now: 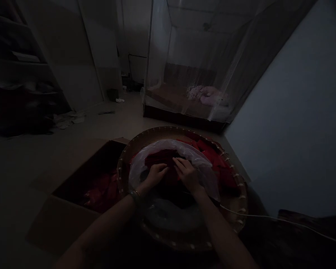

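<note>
L hand [156, 174] & R hand [186, 173] at ctr of frame, both over dark red stack [159, 157] in open plastic bag [168, 144], fingers lightly bent; too dark to tell if either grips. Bag's in round woven tray [142, 139], ctr to lower ctr. Red pkts [217, 158] in tray, R of bag. Cardboard box [64, 216] w/ red items [102, 189], lower L.

Bag [137, 164] in basket [156, 136], box [64, 220] left, bed [170, 95] behind.
</note>
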`<action>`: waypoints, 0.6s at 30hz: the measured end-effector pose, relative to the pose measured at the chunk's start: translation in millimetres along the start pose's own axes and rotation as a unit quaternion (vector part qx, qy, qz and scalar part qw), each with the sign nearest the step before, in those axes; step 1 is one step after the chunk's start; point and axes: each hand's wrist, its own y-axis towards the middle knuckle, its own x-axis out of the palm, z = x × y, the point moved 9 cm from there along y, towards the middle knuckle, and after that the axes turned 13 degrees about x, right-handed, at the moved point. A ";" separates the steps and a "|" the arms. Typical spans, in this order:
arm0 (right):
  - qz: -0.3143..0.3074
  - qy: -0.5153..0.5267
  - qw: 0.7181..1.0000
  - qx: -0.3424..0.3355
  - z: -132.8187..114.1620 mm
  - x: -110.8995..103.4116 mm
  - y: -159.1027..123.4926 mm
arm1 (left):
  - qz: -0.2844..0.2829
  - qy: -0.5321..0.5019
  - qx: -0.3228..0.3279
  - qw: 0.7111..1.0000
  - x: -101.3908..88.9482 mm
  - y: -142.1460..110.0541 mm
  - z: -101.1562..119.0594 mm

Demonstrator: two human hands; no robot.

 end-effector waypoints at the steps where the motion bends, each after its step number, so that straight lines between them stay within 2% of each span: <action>1: 0.001 -0.003 1.000 -0.007 -0.5 0.8 -0.3 | -0.002 -0.006 0.000 1.000 0.5 0.2 0.5; 6: 0.005 -0.007 1.000 -0.004 3.0 0.8 0.4 | -0.004 0.002 -0.004 1.000 0.3 -0.4 2.4; 12: 0.041 -0.042 0.998 -0.016 -0.5 -9.1 0.0 | 0.003 0.027 0.005 1.000 -3.1 0.2 6.4; 18: 0.034 -0.059 0.998 -0.014 -2.2 -8.5 1.4 | 0.000 0.046 0.007 0.999 -4.3 1.0 7.5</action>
